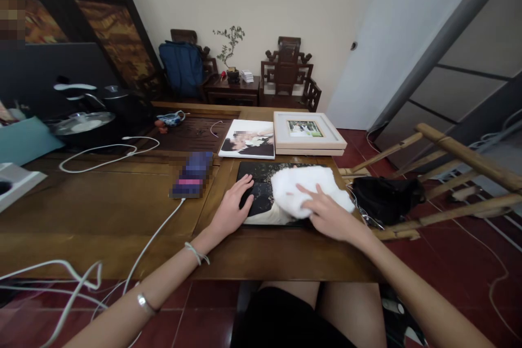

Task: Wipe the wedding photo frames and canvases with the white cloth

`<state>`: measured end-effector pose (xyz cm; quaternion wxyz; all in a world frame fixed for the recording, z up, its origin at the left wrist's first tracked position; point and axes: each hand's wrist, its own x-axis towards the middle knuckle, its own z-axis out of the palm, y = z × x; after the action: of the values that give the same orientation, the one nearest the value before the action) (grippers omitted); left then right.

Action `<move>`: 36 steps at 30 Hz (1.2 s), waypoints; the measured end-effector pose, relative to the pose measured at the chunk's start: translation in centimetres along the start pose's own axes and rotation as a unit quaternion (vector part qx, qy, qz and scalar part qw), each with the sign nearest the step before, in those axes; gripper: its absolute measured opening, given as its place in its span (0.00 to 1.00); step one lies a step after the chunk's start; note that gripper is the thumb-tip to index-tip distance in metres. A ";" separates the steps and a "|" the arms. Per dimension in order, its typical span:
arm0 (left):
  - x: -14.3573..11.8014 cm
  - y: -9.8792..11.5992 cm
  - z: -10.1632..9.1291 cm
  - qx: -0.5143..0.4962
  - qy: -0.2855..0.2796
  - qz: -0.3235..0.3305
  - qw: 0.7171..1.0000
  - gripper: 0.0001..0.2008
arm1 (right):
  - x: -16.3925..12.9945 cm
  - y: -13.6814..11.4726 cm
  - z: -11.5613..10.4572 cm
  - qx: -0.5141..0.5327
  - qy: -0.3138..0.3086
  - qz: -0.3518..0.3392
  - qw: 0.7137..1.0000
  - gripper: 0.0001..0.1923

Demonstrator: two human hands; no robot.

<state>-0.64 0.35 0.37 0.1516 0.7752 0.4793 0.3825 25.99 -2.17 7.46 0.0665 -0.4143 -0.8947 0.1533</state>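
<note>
Right now the one relation that counts is how the cloth (310, 189) sits on the dark print (264, 196) lying flat near the front edge of the desk (101, 212). The print's long axis runs side to side, from nine to three o'clock. The cloth, white and bunched, covers its right half and spills past the three o'clock edge.

The right hand (326, 216) lies palm down on the cloth's near side, fingers spread flat and pointing toward eleven o'clock. It presses the cloth rather than pinching it, so it grips nothing firmly. The uncovered dark part of the print lies at nine to ten o'clock from this hand, just beside it.

The left hand (231, 207) rests on the print's left edge, flat and open, fingers aimed at one o'clock and fingertips touching the dark surface. It holds nothing; it appears to steady the print against the desk. Of the two hands it is nearer the bare dark area, but the cloth is under the right.

At twelve o'clock beyond the print lie a second print (248, 139) and, to its right, a pale frame (308, 131) stacked on another, both well apart from the hands. A blurred phone (192, 175) sits at ten o'clock from the left hand, its white cable (153, 239) trailing toward the near edge. A black bag (385, 198) rests on a bamboo rack (460, 166) at three o'clock.
</note>
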 end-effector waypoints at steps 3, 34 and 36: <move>0.0 -0.1 -0.1 -0.003 -0.008 -0.003 1.000 0.17 | 4.8 2.2 -1.0 -0.020 0.016 0.026 0.999 0.25; -0.1 0.0 -0.2 -0.007 -0.014 -0.010 1.000 0.18 | 8.7 -0.1 0.3 -0.073 0.032 0.055 0.995 0.26; -0.1 0.1 -0.4 -0.014 -0.012 -0.017 1.000 0.19 | 9.5 0.1 0.3 -0.086 0.037 0.058 0.994 0.27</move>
<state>-0.84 0.18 0.66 0.1753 0.7692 0.4852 0.3771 19.85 5.04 7.09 0.0544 -0.4746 -0.8762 0.0639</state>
